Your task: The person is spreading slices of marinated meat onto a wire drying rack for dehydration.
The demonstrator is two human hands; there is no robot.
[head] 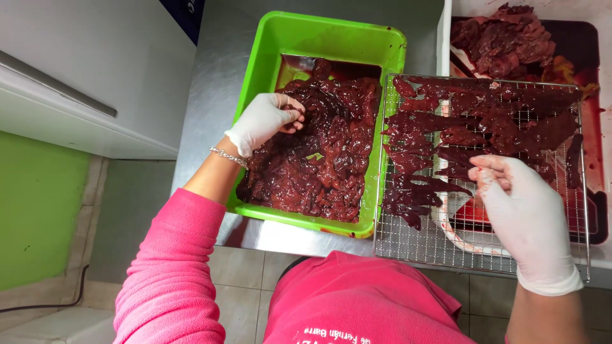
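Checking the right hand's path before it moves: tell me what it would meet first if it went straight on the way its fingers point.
Probably the meat strips on the wire rack; the right hand hovers over them, fingers pointing up-left, though its height is unclear.

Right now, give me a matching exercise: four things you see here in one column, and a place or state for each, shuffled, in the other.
Things:
1. left hand
2. right hand
3. green tub
4. wire rack

Places or states:
A. partly covered with flat dark red meat strips
B. gloved, fingers pinching meat inside the tub
C. holds a heap of wet marinated meat
D. gloved, over the rack's near edge

Pairs: 1-B, 2-D, 3-C, 4-A
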